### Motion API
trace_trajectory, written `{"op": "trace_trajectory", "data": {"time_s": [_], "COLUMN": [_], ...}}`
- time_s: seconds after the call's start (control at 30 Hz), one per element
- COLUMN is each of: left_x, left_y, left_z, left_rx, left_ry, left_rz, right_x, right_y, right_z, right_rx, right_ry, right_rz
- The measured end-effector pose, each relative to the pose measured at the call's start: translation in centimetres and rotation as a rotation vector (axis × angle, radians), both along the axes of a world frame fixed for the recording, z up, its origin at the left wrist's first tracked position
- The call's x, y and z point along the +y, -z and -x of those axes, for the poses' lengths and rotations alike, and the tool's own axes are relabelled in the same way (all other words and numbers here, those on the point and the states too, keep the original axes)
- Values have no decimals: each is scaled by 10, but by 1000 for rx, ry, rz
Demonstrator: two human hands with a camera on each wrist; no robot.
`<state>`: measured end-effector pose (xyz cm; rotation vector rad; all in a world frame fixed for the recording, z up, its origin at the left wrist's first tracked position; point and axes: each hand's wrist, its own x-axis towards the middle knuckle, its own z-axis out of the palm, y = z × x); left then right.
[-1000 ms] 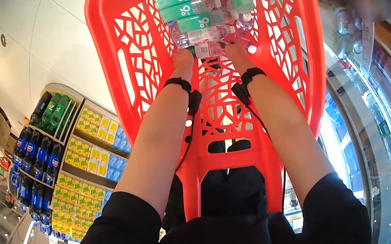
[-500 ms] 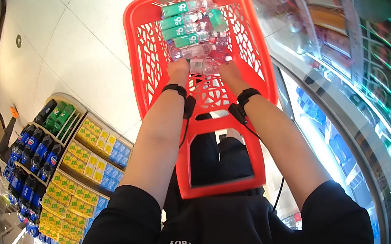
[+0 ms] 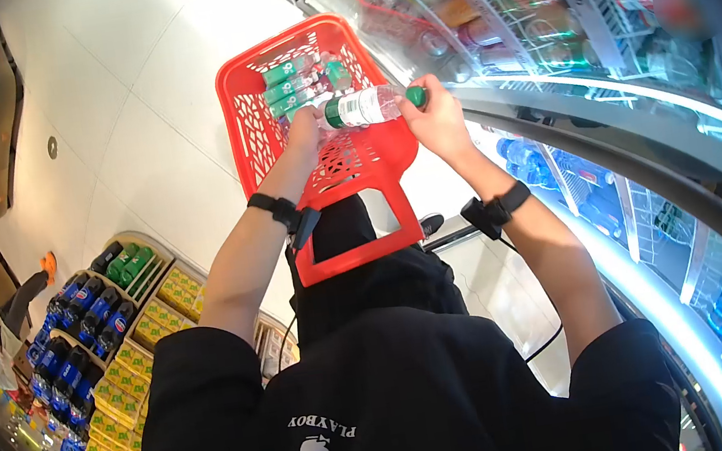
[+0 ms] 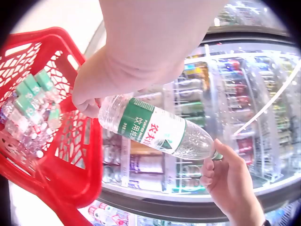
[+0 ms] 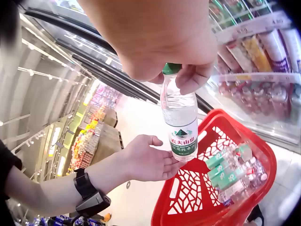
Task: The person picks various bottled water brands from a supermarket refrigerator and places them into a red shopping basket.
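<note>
A clear water bottle with a green cap and a green-and-white label (image 3: 363,107) is held lengthwise between my two hands above the red basket (image 3: 236,141). At the cap end, my right hand (image 3: 441,126) pinches the neck, thumb and fingers just around the green cap. My left hand (image 5: 148,160) supports the base, palm up in the right wrist view, its fingers extended under the bottle and its thumb apart from it. Inside the basket lie several bottles with green labels (image 5: 225,176), next to others with clear sides.
To the right stands a lit drinks cooler (image 3: 535,16) with shelves of cans and bottles. Shelves at the left hold dark blue bottles (image 3: 96,309) and yellow cartons (image 3: 129,378). Pale floor tiles (image 3: 98,96) lie beyond the basket.
Both hands have lifted the bottle up from the basket, and the right hand has moved out to its cap. In the head view the basket has become smaller and turned.
</note>
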<state>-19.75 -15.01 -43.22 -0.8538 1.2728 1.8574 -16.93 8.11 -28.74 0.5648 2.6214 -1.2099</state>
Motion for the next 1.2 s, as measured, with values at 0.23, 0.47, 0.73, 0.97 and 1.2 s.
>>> {"op": "trace_trajectory", "data": {"time_s": [0.23,0.47,0.73,0.97,1.2], "left_x": [62,140,204,236,253], "left_y": [-183,-318,-413,-459,-495], "left_z": [-45,-120,-194,-228,-240], "left_rx": [174,219,303,353,995], "left_ry": [372,862,1177,1463,1296], "left_rz": [87,-65,-237,-400,-569], "right_x": [59,107,149,158,174], "right_y": [-157,-283,-372,-433,-465], "right_z": [-90,-200,-288,-333,-339], "right_rx": [584,799,987,997,1284], "right_ry": [288,511,430,515,118], "right_rz": [130,251,479,952,953]}}
